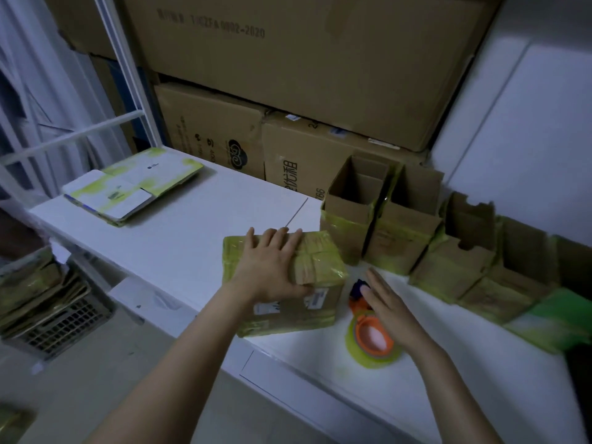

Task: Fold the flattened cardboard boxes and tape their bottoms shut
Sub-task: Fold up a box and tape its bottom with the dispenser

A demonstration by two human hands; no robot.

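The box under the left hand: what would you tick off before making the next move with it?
1. Box bottom flaps taped shut: ok, tape crosses the seam.
2. Left hand steadying it: ok, flat on top.
3. Right hand free: ok, open above the tape dispenser, holding nothing.
4. Tape dispenser set down: ok, on the table beside the box.
5. Flattened boxes left to fold: ok, a stack at the table's far left.
6. Tape stuck down on the box's far side: cannot tell, hidden.
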